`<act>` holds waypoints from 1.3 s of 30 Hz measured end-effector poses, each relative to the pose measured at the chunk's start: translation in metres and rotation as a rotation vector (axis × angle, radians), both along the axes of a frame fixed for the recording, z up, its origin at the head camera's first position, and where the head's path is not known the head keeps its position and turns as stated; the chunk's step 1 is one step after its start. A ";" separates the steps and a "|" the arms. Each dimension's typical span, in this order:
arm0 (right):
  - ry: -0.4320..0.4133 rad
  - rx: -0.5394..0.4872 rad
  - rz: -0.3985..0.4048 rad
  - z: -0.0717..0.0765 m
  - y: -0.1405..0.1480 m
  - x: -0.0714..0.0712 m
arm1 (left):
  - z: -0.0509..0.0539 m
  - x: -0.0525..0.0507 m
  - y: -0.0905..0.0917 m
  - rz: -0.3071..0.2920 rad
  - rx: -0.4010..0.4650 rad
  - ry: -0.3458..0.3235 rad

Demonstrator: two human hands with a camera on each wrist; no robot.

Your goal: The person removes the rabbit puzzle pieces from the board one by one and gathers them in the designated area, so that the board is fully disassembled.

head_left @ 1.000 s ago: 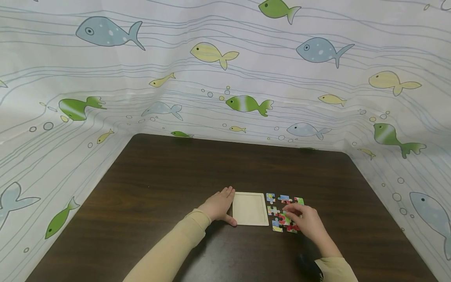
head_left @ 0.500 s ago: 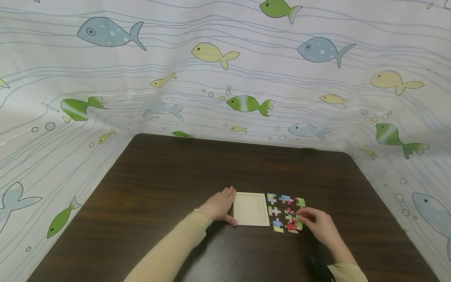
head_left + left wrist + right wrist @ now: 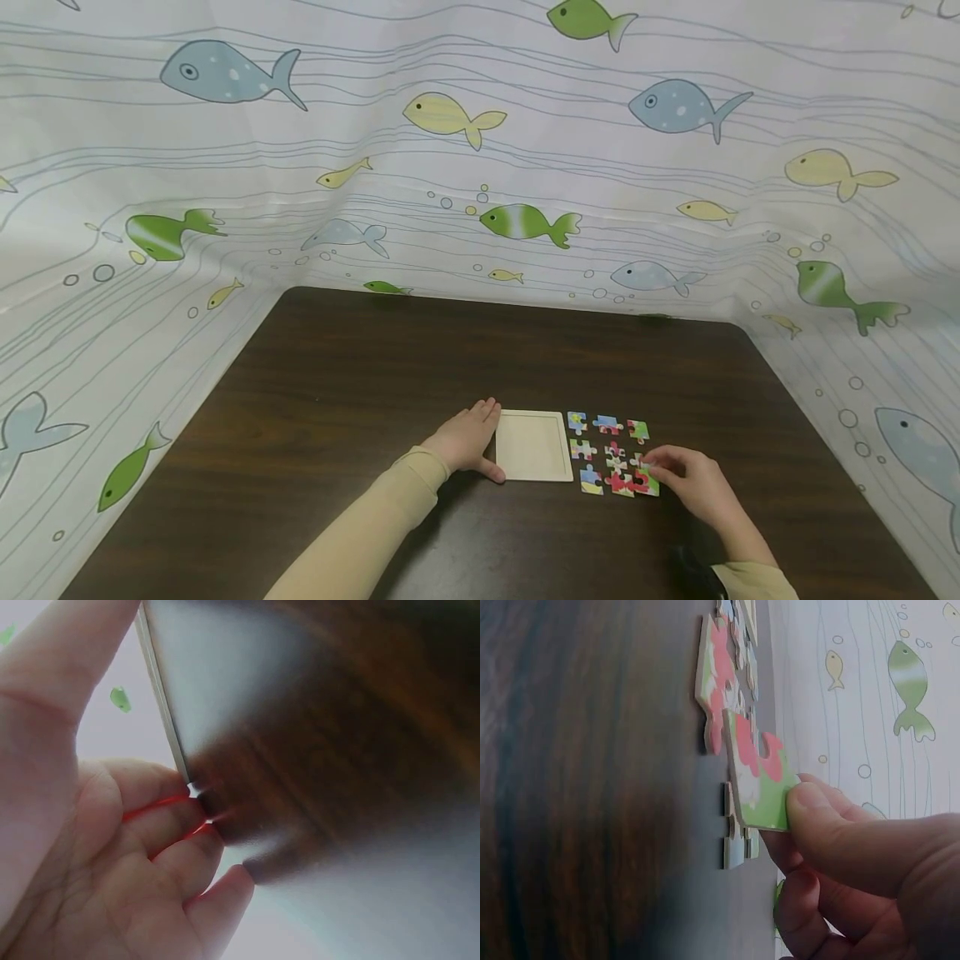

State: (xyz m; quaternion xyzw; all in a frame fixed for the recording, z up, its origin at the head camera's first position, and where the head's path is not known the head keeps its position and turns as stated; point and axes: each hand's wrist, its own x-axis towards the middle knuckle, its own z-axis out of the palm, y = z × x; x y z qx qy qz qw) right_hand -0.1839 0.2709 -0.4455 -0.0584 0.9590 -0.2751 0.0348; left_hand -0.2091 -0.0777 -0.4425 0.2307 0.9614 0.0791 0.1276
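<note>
My right hand pinches a green, red and white jigsaw piece by its edge between thumb and fingers. In the right wrist view the piece is tilted up off the table, beside a red and green piece. In the head view it is at the near right corner of a loose group of puzzle pieces. A square pale wooden puzzle tray, with no piece in it, lies left of them. My left hand rests against the tray's left edge, fingers extended and thumb at the near corner.
The dark wooden table carries the tray and several pieces laid out in rough rows. A white curtain with printed fish rises behind the table and along both sides.
My right hand has moved right with the green and red piece, from the middle of the group to its near right corner. The left hand and tray have stayed in place.
</note>
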 end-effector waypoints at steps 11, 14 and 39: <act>-0.034 0.027 -0.008 -0.005 0.006 0.001 | 0.001 0.001 0.000 0.002 0.018 -0.007; -0.042 0.028 -0.016 -0.005 0.006 0.001 | 0.001 0.001 0.000 0.000 0.014 -0.005; -0.014 0.096 -0.020 -0.004 0.005 0.004 | 0.002 0.001 0.000 -0.005 0.014 -0.011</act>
